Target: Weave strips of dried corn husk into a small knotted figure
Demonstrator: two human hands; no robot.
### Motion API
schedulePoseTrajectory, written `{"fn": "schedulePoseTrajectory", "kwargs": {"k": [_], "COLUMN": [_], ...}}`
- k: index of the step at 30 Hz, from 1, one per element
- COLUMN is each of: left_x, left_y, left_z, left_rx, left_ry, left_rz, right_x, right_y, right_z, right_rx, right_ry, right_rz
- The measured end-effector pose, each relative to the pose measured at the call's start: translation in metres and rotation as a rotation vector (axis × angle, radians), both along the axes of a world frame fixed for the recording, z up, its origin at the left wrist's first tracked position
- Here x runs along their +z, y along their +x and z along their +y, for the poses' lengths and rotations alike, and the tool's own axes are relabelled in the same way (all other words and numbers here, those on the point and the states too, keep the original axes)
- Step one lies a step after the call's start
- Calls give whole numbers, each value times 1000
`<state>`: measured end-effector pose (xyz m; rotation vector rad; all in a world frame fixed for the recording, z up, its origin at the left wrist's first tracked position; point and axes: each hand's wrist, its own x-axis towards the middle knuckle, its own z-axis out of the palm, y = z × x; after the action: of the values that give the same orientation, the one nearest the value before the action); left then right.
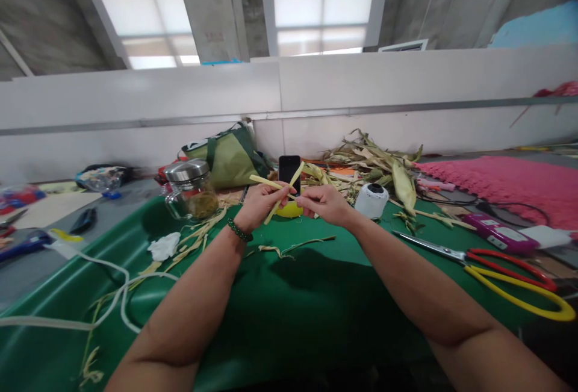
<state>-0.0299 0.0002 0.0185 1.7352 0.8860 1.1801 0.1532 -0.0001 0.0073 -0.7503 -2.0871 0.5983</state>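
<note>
Pale yellow corn husk strips cross one another between my two hands, above the green table cover. My left hand, with a dark green bead bracelet at the wrist, pinches the strips where they cross. My right hand is closed at the fingertips on the end of a strip, close beside the left. Behind the hands a dark phone stands upright, partly covered by the strips. Just below them shows a yellow round object, partly hidden by the fingers. Thin husk scraps lie on the cover nearer to me.
Large scissors with red and yellow handles lie at right, near a purple box. A glass jar, a green bag and crumpled tissue are at left. Dried husks are heaped behind a white spool-like object.
</note>
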Motion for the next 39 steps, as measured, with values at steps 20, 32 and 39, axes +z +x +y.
{"fn": "schedulePoseTrajectory", "kwargs": {"k": [20, 32, 39], "left_x": [0, 0, -5], "left_y": [4, 6, 6], "left_z": [-9, -5, -1], "left_rx": [-143, -102, -66], "left_ry": [25, 96, 45], "left_rz": [212, 219, 337], "right_x": [-1, 5, 10], "right_y": [5, 7, 25], "right_z": [14, 2, 17], "right_rx": [-185, -178, -85], "right_ry": [63, 19, -65], "right_rz": [166, 117, 0]}}
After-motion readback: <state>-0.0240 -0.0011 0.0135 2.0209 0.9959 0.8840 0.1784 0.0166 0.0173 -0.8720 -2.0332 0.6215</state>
